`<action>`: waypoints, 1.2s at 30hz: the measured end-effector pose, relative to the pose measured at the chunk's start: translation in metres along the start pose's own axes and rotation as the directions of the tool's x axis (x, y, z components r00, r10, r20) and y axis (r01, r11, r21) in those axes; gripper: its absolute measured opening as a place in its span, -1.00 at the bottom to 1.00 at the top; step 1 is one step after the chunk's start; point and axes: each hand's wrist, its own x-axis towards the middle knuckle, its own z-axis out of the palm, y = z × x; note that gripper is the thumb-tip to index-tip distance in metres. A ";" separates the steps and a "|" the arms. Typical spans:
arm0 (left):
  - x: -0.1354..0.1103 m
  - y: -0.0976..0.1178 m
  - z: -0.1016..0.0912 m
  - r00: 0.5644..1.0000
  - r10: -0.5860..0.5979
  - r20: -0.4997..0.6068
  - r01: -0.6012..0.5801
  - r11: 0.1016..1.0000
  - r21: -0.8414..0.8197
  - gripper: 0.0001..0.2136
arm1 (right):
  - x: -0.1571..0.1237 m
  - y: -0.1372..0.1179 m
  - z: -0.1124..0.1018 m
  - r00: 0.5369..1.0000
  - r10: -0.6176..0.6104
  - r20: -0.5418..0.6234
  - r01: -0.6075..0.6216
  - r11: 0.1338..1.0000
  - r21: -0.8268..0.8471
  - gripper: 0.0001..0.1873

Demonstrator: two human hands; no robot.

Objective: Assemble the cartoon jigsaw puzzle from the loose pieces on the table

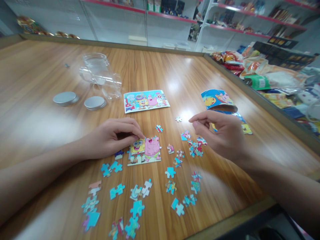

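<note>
See loose pieces nearest, toward six o'clock, spread probably for easy choosing. Touches joined puzzle, at seven o'clock, with left hand, perhaps for steadying; cannot tell whether gripping. Holds right hand at three o'clock, narrowly parted, apparently without piece.

the head view looks forward and down over a table.

Puzzle: on the table, loose pieces left, right and in front.
Card: behind the puzzle.
Jars: left of the card, behind 2 disc stacks.
Sheets: right of the card.
Shelves: behind the table.
</note>
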 end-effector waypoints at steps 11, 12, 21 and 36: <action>0.000 0.000 -0.001 1.000 -0.005 0.003 0.005 1.000 -0.004 -0.84 | 0.010 0.024 -0.022 0.727 0.034 0.686 0.110 0.980 -0.165 -0.86; 0.000 0.000 -0.001 1.000 -0.007 0.004 0.007 1.000 -0.003 -0.84 | 0.010 0.023 -0.021 0.733 0.019 0.680 0.117 0.981 -0.154 -0.85; 0.000 0.001 -0.001 1.000 -0.011 0.006 0.011 1.000 0.000 -0.85 | 0.006 0.022 -0.017 0.721 0.028 0.693 0.054 0.994 -0.096 -0.92; 0.001 0.000 0.000 1.000 -0.013 0.013 0.013 1.000 -0.008 -0.83 | 0.010 0.023 -0.019 0.871 0.073 0.487 0.044 0.973 -0.225 -0.80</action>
